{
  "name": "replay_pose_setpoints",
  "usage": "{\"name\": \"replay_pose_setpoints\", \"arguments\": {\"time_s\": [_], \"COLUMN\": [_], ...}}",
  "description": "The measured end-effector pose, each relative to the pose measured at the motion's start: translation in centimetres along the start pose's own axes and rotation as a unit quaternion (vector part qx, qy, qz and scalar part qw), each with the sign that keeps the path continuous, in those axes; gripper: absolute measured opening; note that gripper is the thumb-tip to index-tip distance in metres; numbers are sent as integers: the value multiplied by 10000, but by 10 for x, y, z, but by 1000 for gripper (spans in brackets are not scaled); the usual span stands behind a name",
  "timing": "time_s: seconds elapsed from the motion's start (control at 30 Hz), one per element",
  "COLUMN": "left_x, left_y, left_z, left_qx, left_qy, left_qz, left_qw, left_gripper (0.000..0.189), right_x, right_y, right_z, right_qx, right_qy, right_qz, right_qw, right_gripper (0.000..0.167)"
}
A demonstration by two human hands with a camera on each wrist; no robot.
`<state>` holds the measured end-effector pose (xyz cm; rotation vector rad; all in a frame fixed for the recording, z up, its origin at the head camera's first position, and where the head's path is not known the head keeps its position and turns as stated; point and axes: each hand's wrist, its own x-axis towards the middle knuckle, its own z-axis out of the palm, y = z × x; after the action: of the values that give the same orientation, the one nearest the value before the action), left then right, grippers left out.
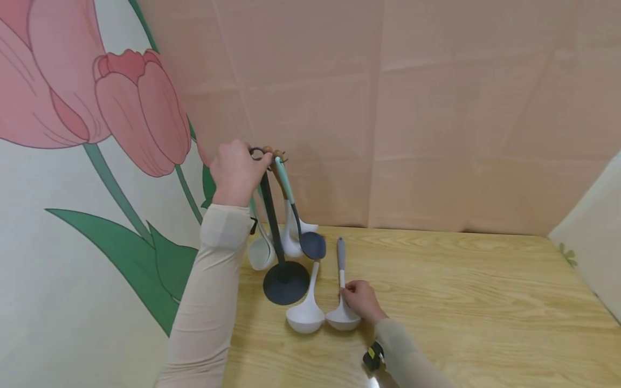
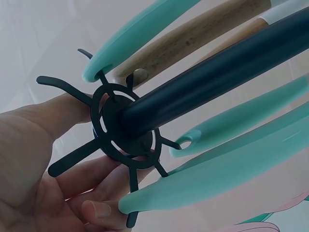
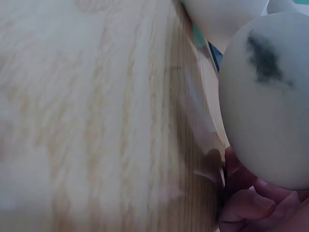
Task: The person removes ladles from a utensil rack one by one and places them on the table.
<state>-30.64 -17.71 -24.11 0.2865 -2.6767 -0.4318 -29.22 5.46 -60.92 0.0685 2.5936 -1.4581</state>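
Observation:
With its fingers around the hooked top, my left hand (image 1: 236, 170) holds a black utensil stand (image 1: 287, 284); in the left wrist view the hook wheel (image 2: 99, 137) lies against the fingers. Teal-handled and wooden-handled utensils hang from its hooks, among them a dark-headed turner or spoon (image 1: 313, 246) and pale spoon heads (image 1: 261, 253). My right hand (image 1: 364, 300) pinches the lower handle of a white ladle (image 1: 342, 320) with a grey grip, low over the table. In the right wrist view its bowl (image 3: 270, 130) bears a dark smudge. Left of it is an all-white ladle (image 1: 305, 317).
The wood-grain table (image 1: 466, 291) stretches off to the right. Behind it hangs a creased pinkish-brown cloth (image 1: 436, 118). A white wall panel with printed tulips (image 1: 143, 108) stands close on the left, and another pale panel (image 1: 594, 231) borders the right side.

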Motion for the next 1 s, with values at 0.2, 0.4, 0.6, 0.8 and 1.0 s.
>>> {"name": "replay_pose_setpoints", "arguments": {"time_s": [0.2, 0.4, 0.6, 0.8, 1.0], "left_x": [-2, -5, -5, -1, 2], "left_y": [-5, -10, -7, 3, 12], "left_z": [-3, -6, -5, 0, 5], "left_qx": [-54, -109, -140, -40, -6], "left_qy": [14, 120, 157, 162, 224], "left_qz": [80, 199, 191, 85, 3], "left_qw": [10000, 9997, 9996, 9998, 9997], "left_gripper": [42, 42, 42, 42, 40], "right_x": [-4, -7, -6, 4, 16], "right_y": [-3, -2, -2, 0, 1], "right_z": [3, 5, 2, -8, -18], "right_qx": [-210, -350, -430, -448, -457], "right_qy": [101, 197, 179, 63, -147], "right_qz": [-39, -158, -227, -260, -261], "right_qw": [9997, 9991, 9987, 9986, 9985], "right_gripper": [20, 17, 14, 14, 15]}}
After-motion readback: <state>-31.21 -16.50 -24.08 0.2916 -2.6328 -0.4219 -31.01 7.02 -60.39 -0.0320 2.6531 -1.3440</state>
